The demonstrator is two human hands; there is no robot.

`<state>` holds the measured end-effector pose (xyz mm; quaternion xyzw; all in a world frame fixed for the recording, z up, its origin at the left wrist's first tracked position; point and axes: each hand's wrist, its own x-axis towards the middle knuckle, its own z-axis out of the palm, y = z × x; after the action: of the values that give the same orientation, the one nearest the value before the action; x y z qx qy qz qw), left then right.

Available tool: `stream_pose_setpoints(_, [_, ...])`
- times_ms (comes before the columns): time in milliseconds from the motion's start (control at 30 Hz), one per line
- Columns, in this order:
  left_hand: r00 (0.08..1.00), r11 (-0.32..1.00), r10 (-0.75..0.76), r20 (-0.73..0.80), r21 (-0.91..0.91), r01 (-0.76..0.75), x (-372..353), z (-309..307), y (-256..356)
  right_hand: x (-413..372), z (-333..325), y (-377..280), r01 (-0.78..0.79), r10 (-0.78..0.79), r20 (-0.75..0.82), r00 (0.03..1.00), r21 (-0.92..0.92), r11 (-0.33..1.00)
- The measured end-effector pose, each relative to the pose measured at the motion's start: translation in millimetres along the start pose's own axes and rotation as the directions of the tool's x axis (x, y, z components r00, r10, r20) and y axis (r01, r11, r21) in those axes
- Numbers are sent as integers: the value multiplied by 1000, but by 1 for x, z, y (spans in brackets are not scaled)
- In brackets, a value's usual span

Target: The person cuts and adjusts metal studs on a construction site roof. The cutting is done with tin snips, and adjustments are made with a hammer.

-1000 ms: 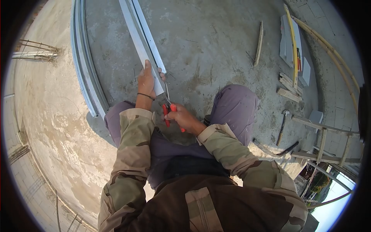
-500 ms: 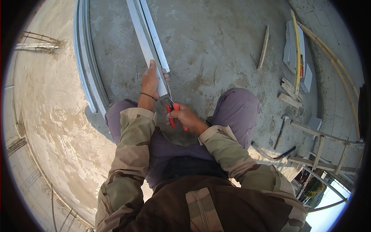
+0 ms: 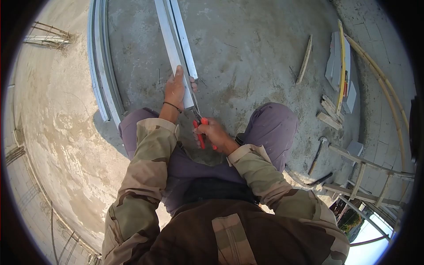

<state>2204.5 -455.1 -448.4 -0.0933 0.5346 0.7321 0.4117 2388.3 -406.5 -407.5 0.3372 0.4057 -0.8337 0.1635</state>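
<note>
My left hand (image 3: pixel 175 90) is wrapped round a long metal channel (image 3: pixel 168 37) near its lower end, with the thumb on top and fingertips showing on the far side. A second metal strip (image 3: pixel 182 39) runs alongside it. My right hand (image 3: pixel 212 134) grips red-handled pliers or snips (image 3: pixel 199 134), their handles apart. The tool's dark jaws are at the lower end of the channel; whether they bite on it is too small to tell.
More long metal channels (image 3: pixel 102 66) lie on the left. To the right are a wooden stick (image 3: pixel 304 59), a yellow level (image 3: pixel 342 66), wood scraps (image 3: pixel 329 120), a hammer (image 3: pixel 316 155) and a wooden ladder-like frame (image 3: pixel 360 181). My knees flank the work.
The floor items have shifted slightly in view as the camera moved. Both hands keep their holds, and the tool and channel end sit slightly further right in view.
</note>
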Motion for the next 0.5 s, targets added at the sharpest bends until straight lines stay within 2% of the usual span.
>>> stream_pose_setpoints(200, [1000,1000,8,8,4,-8,2,-1,-2,0,5,5,-21,24,-30,999,93,995])
stream_pose_setpoints(500, [1000,999,-22,5,-29,22,1,1,-1,-4,12,3,-5,8,-79,997,33,999])
